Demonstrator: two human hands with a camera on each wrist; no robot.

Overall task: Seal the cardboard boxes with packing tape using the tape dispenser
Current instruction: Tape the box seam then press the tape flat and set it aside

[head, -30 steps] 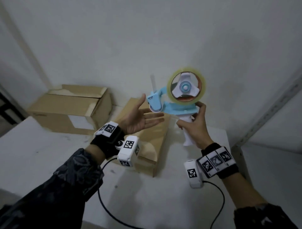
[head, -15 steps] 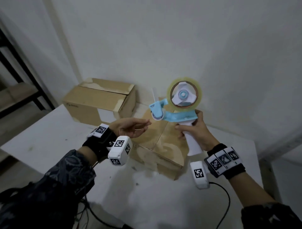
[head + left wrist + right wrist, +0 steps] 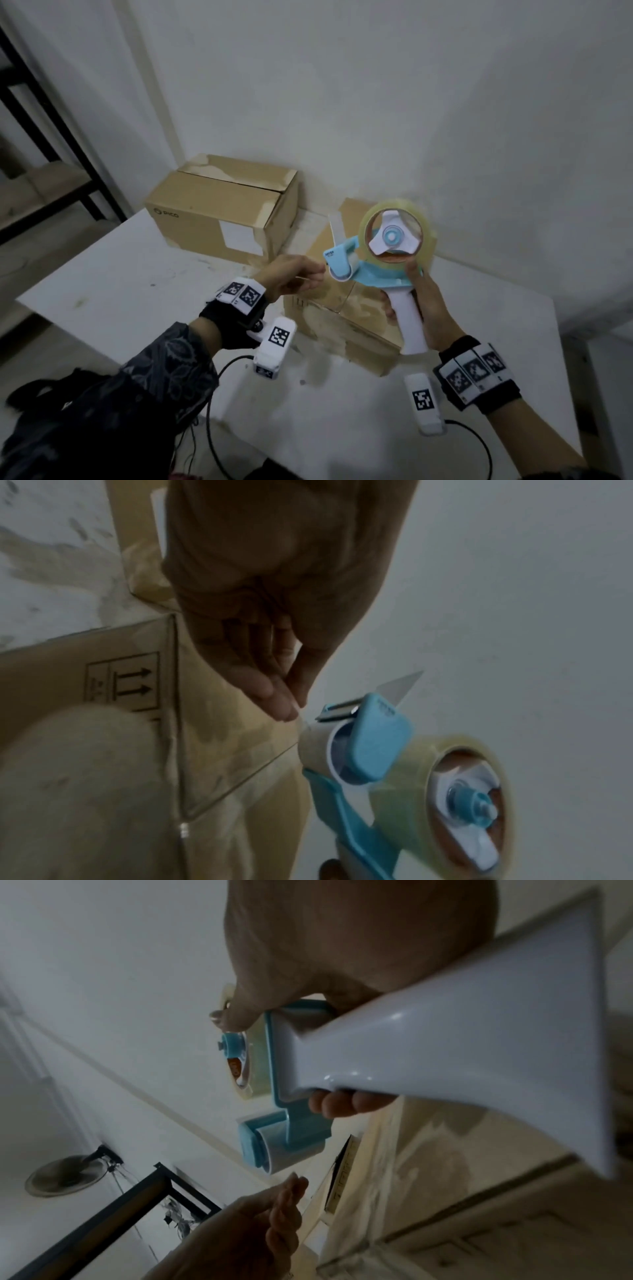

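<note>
R hand [image 3: 423,310] round tape dispenser [image 3: 383,255] handle

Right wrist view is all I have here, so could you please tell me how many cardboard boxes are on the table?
Observer: Two in the head view: a near box behind the raised tape dispenser, and a far box back by the wall.
Operator: Thank you. What is the left hand doing at the roller?
Observer: The left wrist view shows the left hand with thumb and fingertips brought together just off the roller. I cannot tell whether tape is between them.
</note>
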